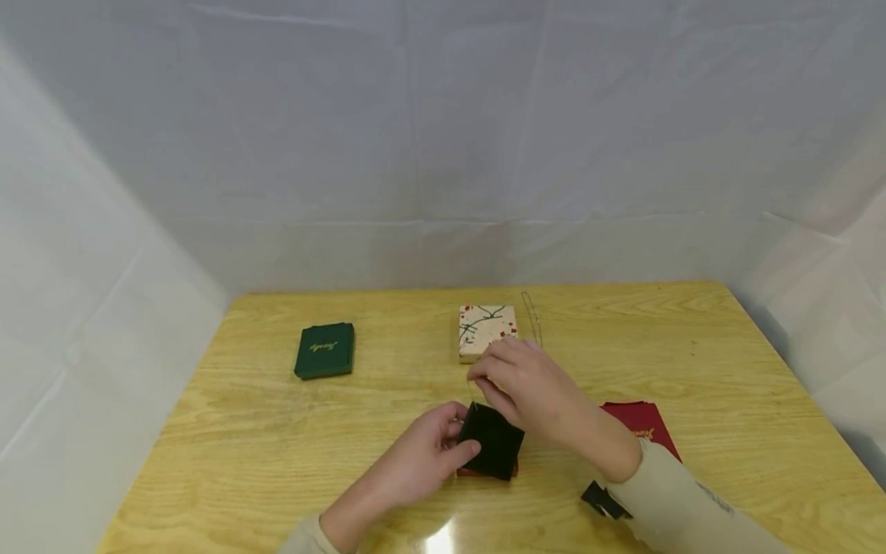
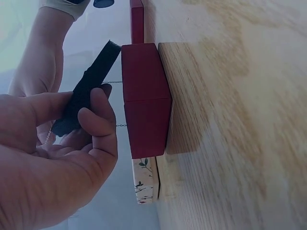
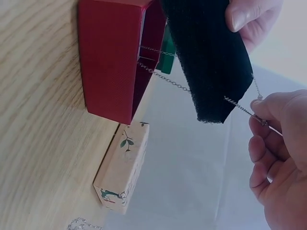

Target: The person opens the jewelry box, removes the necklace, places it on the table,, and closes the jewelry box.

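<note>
My left hand holds a black velvety jewelry-box insert pad by its edge, thumb on top and fingers beneath. A thin silver chain necklace passes through the pad and hangs down from its underside. At the pad's far corner, my right hand pinches the upper part of that chain between thumb and fingertips. Right under the pad stands an open dark red box, with the hanging strands running into it. Most of this box is hidden by the pad in the head view.
A cream box with a branch pattern stands behind the hands, another chain lying beside it. At the left is a green box. A red lid and a small black piece lie by the right forearm.
</note>
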